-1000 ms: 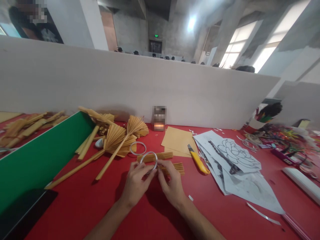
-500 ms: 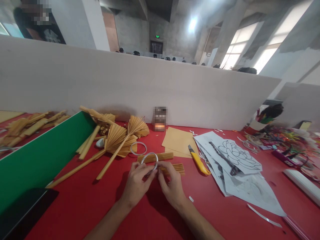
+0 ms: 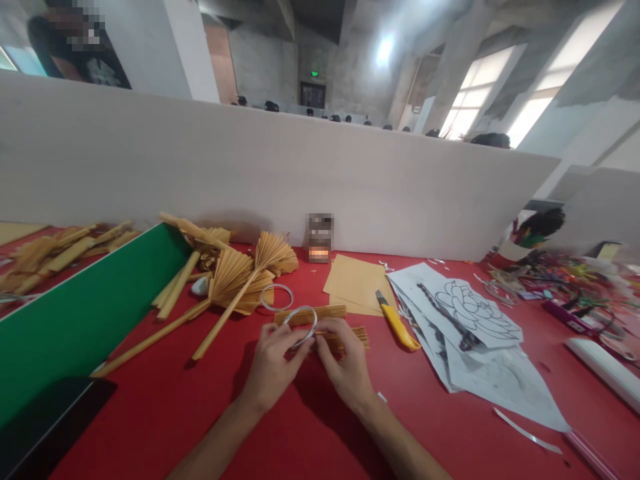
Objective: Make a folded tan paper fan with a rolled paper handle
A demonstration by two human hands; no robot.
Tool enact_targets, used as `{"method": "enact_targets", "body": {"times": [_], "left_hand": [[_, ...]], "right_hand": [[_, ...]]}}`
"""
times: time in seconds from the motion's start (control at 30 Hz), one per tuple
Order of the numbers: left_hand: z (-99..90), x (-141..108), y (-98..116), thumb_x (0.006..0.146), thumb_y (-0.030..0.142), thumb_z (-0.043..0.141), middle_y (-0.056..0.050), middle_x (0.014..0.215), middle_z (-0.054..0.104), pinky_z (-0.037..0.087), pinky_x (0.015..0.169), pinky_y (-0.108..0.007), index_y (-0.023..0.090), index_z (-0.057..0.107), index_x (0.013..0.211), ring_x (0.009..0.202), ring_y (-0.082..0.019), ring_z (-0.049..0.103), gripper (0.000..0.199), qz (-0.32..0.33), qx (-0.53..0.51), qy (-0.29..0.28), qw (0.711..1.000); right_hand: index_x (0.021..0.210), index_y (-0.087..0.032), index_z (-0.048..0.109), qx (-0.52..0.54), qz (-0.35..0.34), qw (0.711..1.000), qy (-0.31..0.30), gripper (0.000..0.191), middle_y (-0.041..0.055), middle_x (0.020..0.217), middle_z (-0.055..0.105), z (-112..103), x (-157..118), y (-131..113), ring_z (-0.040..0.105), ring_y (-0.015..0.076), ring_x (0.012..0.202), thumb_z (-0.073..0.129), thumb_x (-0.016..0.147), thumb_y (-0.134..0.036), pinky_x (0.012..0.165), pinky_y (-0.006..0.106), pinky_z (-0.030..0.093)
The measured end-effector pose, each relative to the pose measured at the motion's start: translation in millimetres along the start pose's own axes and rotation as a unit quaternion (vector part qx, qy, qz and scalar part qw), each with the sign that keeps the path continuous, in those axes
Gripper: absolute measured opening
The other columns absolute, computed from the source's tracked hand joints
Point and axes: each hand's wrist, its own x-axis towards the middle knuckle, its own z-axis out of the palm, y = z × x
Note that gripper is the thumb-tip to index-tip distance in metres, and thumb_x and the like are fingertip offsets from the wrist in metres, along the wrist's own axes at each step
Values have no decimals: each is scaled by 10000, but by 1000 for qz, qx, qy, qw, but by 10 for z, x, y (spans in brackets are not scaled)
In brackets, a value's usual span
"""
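Note:
My left hand point(image 3: 274, 360) pinches a narrow roll of tape point(image 3: 314, 316), a thin whitish ring tilted up above the table. Close beside it, my right hand point(image 3: 345, 363) has thumb and forefinger pressed together near the roll's right edge; what lies between those fingertips is too small to make out. A second thin tape roll point(image 3: 293, 297) lies flat on the red table just beyond. Behind the hands are two pleated strips of tan paper, a far strip point(image 3: 330, 311) and a near strip point(image 3: 361, 337) partly covered by my right hand.
Folded paper fans point(image 3: 237, 280) with rolled-paper stems lie left, beside a green divider point(image 3: 100, 297). A yellow utility knife point(image 3: 400, 328), blade out, sits right of tan paper sheets point(image 3: 357, 277). Farther right are line-drawing sheets point(image 3: 480, 313) and craft clutter. A white partition point(image 3: 280, 180) stands behind.
The roll of tape has tilted slightly in my left hand. Both hands stay nearly in place, fingertips close together; the things on the table have not moved.

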Motion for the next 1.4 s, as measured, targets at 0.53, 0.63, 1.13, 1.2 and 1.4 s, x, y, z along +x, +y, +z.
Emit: {"method": "enact_targets", "body": {"times": [0.53, 0.63, 1.13, 1.2, 1.4], "left_hand": [[-171, 93, -184, 1051, 280, 560, -13, 1034, 816, 377, 913, -414, 272, 752, 1077, 986, -250, 731, 194, 23, 58, 16, 998], [-143, 76, -152, 1051, 302, 569, -20, 1068, 823, 382, 901, -414, 281, 752, 1121, 1025, -255, 730, 196, 28, 53, 7, 998], [-133, 76, -20, 1032, 244, 566, -24, 962, 771, 435, 902, -371, 230, 735, 1060, 917, -208, 650, 172, 19, -42, -45, 998], [-124, 76, -23, 1023, 255, 603, -23, 978, 772, 438, 912, -369, 242, 745, 1086, 928, -207, 647, 156, 22, -51, -32, 998], [-99, 96, -34, 999, 241, 639, -29, 851, 723, 463, 853, -341, 229, 749, 947, 903, -216, 612, 122, -1, -85, -2, 996]], "right_hand": [[979, -202, 750, 97, 136, 983, 70, 217, 77, 966, 786, -64, 49, 105, 739, 228, 904, 684, 955, -408, 813, 334, 594], [997, -201, 742, 128, 136, 980, 63, 226, 89, 998, 782, -66, 61, 101, 738, 232, 933, 693, 951, -417, 840, 348, 596], [1020, -209, 742, 106, 115, 988, -11, 127, 53, 963, 750, -13, -3, 106, 695, 191, 877, 700, 954, -309, 812, 302, 547], [981, -213, 755, 44, 81, 996, -18, 97, 42, 927, 744, -29, -14, 100, 683, 183, 852, 679, 965, -272, 786, 287, 529], [954, -215, 709, -69, -7, 997, -28, 112, 39, 896, 703, -29, -45, 104, 641, 174, 784, 614, 1012, -225, 694, 268, 492]]}}
